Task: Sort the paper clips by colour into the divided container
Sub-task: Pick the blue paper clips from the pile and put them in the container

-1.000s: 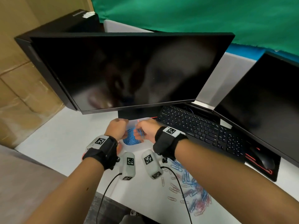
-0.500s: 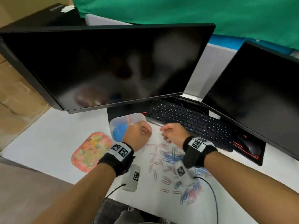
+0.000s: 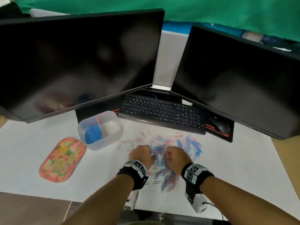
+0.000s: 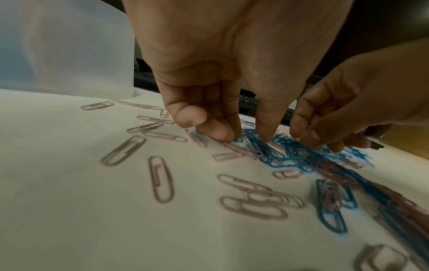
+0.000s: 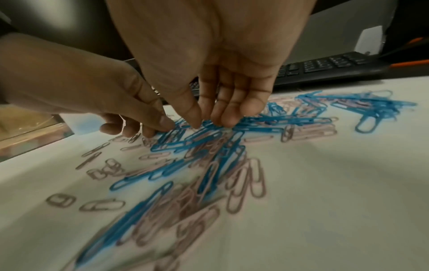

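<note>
Both hands now work the mixed pile of paper clips (image 3: 164, 153) on the tabletop (image 3: 227, 168), having left the divided container (image 3: 113, 137) to the left since the earlier frame. Left hand (image 4: 209, 73) and right hand (image 5: 209, 64) have fingertips drawn together on blue clips; a secured hold cannot be confirmed. Risk: tangled pink clips may lift along with blue ones and land in the blue compartment.

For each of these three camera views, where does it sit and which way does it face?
Head: high, facing forward and down at the white desk; both forearms and hands show.
Left wrist: under the left hand, facing the mixed blue and pink paper clips.
Right wrist: under the right hand, facing that pile.
Both wrist views show both hands.
</note>
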The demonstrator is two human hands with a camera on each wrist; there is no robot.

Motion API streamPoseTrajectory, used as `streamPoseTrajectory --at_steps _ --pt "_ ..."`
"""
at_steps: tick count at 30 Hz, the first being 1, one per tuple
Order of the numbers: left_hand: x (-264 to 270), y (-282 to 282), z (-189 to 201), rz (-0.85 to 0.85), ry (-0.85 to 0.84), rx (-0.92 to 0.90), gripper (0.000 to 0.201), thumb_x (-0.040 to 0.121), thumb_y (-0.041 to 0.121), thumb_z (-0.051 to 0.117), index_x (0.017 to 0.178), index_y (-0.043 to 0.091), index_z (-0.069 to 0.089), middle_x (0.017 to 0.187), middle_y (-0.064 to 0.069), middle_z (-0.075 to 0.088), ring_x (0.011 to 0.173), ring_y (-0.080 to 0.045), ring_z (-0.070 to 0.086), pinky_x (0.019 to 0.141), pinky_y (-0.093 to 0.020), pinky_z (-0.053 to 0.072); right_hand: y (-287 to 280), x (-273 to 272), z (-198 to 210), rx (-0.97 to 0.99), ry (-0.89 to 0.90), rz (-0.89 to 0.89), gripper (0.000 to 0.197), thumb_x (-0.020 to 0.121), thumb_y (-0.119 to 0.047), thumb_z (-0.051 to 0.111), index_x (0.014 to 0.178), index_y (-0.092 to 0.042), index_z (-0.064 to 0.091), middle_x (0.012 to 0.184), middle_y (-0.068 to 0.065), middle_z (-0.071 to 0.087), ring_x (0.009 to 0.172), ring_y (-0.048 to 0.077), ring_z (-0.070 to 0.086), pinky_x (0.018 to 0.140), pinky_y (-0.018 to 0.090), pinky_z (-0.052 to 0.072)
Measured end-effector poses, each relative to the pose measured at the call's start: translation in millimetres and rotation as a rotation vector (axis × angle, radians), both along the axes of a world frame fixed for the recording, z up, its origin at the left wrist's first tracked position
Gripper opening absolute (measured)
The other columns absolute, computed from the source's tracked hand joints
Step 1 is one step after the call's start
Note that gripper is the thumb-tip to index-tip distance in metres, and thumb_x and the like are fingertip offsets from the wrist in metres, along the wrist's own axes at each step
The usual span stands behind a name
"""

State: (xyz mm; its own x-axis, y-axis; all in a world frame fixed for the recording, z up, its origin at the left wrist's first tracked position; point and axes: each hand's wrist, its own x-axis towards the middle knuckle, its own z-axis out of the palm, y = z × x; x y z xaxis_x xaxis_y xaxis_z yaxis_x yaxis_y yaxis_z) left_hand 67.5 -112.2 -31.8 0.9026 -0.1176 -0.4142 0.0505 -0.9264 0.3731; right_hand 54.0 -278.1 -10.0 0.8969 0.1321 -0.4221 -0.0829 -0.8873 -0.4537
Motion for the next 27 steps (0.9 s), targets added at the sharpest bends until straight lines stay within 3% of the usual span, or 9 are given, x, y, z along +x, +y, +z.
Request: streamPoseTrajectory --at_steps 3,6,11,15,18,22,24,27 --pt "4.0 -9.7 -2.6 -0.006 0.0 0.048 0.027 0.087 0.036 0.058 0.102 0.015 0.062 0.1 -0.006 0.067 0.091 -0.027 0.065 0.078 -0.035 0.055 -3.7 -4.6 -6.9 -0.077 -0.042 0.111 0.027 0.088 -0.014 0.048 0.112 -0.017 0.06 0.109 0.004 0.057 0.101 0.023 0.054 0.083 0.03 0.046" --pt "6.3 -10.5 -3.5 0.005 0.016 0.058 0.017 0.087 0.021 0.055 0.1 0.015 0.063 0.1 -0.007 0.068 0.089 -0.026 0.066 0.076 -0.034 0.056 -6.8 -5.3 -10.9 -0.094 -0.115 0.279 0.033 0.092 -0.014 0.044 0.12 -0.019 0.059 0.109 0.005 0.056 0.103 0.023 0.052 0.085 0.035 0.048" --pt "6.3 -0.6 -0.2 0.001 0.026 0.027 0.019 0.089 0.02 0.052 0.103 0.015 0.063 0.105 -0.006 0.066 0.096 -0.026 0.063 0.081 -0.034 0.054 -6.3 3.9 -14.6 -0.099 -0.155 0.373 0.019 0.088 -0.01 0.046 0.091 -0.014 0.064 0.094 0.005 0.052 0.09 0.024 0.051 0.071 0.03 0.044" --pt "6.8 11.9 0.8 0.121 -0.006 -0.183 0.013 0.086 0.013 0.051 0.091 0.015 0.063 0.096 -0.003 0.067 0.091 -0.023 0.063 0.076 -0.028 0.051 -7.5 9.3 -18.8 -0.053 -0.106 0.378 0.016 0.084 -0.005 0.046 0.079 -0.018 0.055 0.089 -0.003 0.047 0.085 0.019 0.048 0.073 0.03 0.044" --pt "10.7 20.9 3.1 0.218 -0.004 -0.332 0.013 0.085 0.008 0.054 0.086 0.019 0.062 0.082 0.001 0.066 0.085 -0.021 0.064 0.069 -0.023 0.047 -10.1 10.7 -19.3 0.048 -0.105 0.307 0.015 0.086 -0.007 0.045 0.08 -0.018 0.053 0.085 -0.004 0.052 0.081 0.017 0.05 0.07 0.025 0.043" --pt "12.9 27.2 4.8 0.318 0.1 -0.482 0.025 0.083 0.004 0.054 0.097 0.025 0.057 0.075 0.001 0.071 0.07 -0.015 0.066 0.062 -0.024 0.05 -14.0 14.6 -16.3 0.256 -0.028 0.083 0.018 0.09 -0.006 0.048 0.097 -0.017 0.06 0.076 -0.001 0.058 0.069 0.016 0.057 0.068 0.026 0.051" --pt "12.8 25.2 6.6 0.373 0.14 -0.577 0.027 0.084 -0.003 0.048 0.091 0.02 0.061 0.07 -0.001 0.069 0.06 -0.012 0.064 0.056 -0.025 0.052 -16.1 18.6 -15.0 0.333 0.056 -0.015 0.025 0.091 -0.003 0.048 0.108 -0.015 0.062 0.071 -0.004 0.055 0.067 0.012 0.058 0.066 0.021 0.052" --pt "10.7 16.2 11.3 0.475 0.242 -0.715 0.03 0.087 -0.008 0.039 0.082 0.011 0.062 0.075 -0.008 0.062 0.057 -0.016 0.059 0.053 -0.025 0.045 -18.8 24.3 -10.0 0.517 0.264 -0.186 0.026 0.091 0.003 0.048 0.109 -0.009 0.063 0.076 -0.001 0.061 0.072 0.014 0.068 0.063 0.02 0.053"
